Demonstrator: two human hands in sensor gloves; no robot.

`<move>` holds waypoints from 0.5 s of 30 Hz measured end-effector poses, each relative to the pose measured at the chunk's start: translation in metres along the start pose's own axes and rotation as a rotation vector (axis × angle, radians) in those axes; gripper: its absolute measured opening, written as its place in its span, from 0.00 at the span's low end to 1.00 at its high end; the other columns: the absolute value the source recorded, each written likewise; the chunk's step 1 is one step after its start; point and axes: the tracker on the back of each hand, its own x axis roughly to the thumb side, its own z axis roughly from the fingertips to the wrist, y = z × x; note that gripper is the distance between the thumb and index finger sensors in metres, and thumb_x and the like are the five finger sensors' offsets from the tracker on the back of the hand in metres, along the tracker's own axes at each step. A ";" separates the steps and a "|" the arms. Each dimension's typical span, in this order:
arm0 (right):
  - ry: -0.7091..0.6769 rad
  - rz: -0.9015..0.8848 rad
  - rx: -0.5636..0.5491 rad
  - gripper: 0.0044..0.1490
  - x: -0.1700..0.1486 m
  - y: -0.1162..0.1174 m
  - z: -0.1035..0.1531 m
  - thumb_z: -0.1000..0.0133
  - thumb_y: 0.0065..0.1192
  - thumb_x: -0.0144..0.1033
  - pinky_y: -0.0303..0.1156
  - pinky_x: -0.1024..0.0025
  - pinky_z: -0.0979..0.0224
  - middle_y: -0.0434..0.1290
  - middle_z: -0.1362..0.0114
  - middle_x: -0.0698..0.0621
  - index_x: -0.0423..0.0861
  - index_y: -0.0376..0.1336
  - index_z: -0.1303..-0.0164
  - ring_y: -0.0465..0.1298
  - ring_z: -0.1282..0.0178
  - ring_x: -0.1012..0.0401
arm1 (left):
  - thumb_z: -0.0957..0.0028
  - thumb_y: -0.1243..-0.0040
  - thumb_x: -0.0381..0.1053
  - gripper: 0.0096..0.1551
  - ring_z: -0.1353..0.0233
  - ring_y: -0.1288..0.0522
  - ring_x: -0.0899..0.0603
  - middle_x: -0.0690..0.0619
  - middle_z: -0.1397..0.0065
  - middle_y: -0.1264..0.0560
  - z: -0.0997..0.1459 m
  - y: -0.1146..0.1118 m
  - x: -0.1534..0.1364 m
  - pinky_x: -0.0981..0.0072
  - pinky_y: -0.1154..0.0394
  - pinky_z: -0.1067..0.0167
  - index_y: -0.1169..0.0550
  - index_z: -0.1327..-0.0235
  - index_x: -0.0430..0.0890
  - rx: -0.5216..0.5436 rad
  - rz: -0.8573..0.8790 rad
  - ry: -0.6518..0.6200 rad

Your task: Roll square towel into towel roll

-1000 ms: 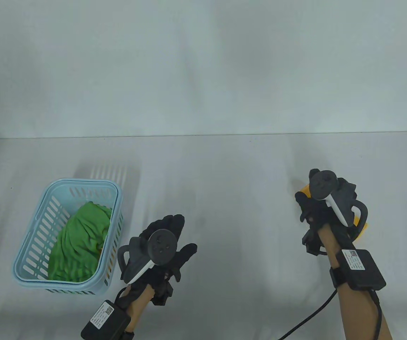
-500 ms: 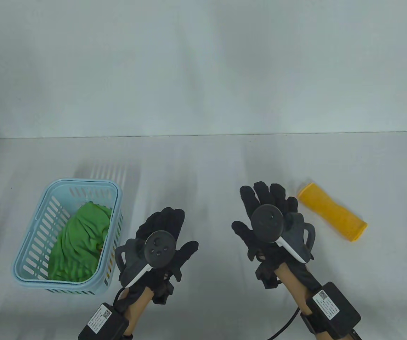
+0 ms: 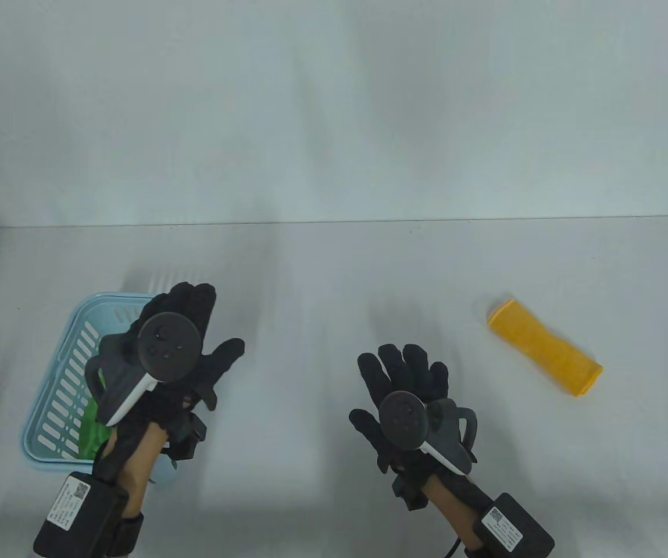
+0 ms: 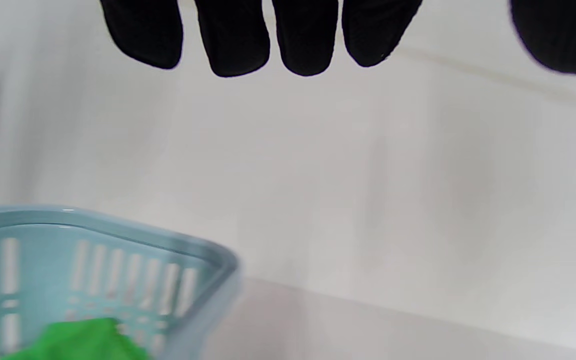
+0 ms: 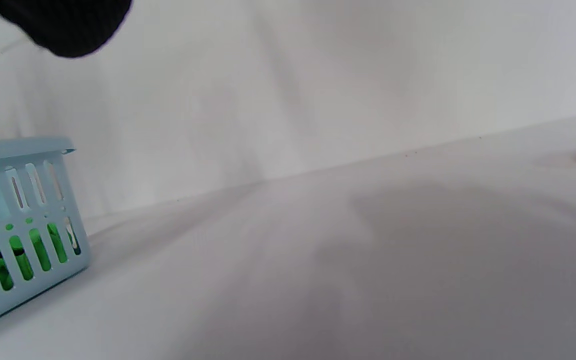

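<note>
You had one yellow roll (image 3: 545, 356) done, lying at table right w/ nothing touching it; the green towel (image 4: 75, 341) was yet to roll, in the basket (image 3: 60, 401). Your left hand (image 3: 177, 354) hung over the basket, fingers relaxed, gripping nothing; right hand (image 3: 406, 401) was spread flat and empty mid-table. Most of the towel was hidden under your left hand.

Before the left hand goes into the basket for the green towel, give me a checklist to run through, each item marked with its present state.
1. Yellow towel roll finished, lying free on the table: ok.
2. Right hand empty, fingers spread, apart from the roll: ok.
3. Left hand above the basket, fingers straight, holding nothing: ok.
4. Green towel in the basket: ok, mostly hidden under the hand in the table view.
5. Bare table between basket and roll for spreading: ok.
6. Anything under the green towel: cannot tell.
</note>
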 end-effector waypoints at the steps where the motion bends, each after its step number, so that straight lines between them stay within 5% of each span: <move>1: 0.006 -0.015 -0.006 0.54 -0.002 0.000 -0.001 0.60 0.56 0.67 0.38 0.33 0.20 0.39 0.15 0.60 0.68 0.37 0.27 0.39 0.12 0.48 | 0.64 0.43 0.74 0.55 0.16 0.40 0.34 0.52 0.14 0.43 -0.008 -0.002 -0.011 0.33 0.39 0.25 0.41 0.21 0.58 -0.034 -0.019 0.030; 5: 0.030 -0.052 0.008 0.54 -0.008 0.000 -0.004 0.60 0.56 0.66 0.37 0.33 0.20 0.40 0.15 0.60 0.68 0.37 0.27 0.39 0.12 0.48 | 0.64 0.42 0.73 0.55 0.16 0.39 0.34 0.52 0.14 0.42 -0.031 -0.016 -0.046 0.33 0.39 0.25 0.41 0.21 0.57 -0.114 -0.035 0.149; 15: 0.028 -0.096 0.015 0.53 -0.011 -0.004 -0.005 0.59 0.56 0.66 0.38 0.34 0.19 0.40 0.15 0.60 0.67 0.37 0.27 0.40 0.12 0.48 | 0.64 0.42 0.71 0.56 0.19 0.35 0.32 0.49 0.15 0.43 -0.067 -0.104 -0.123 0.35 0.35 0.28 0.44 0.21 0.54 -0.414 -0.029 0.437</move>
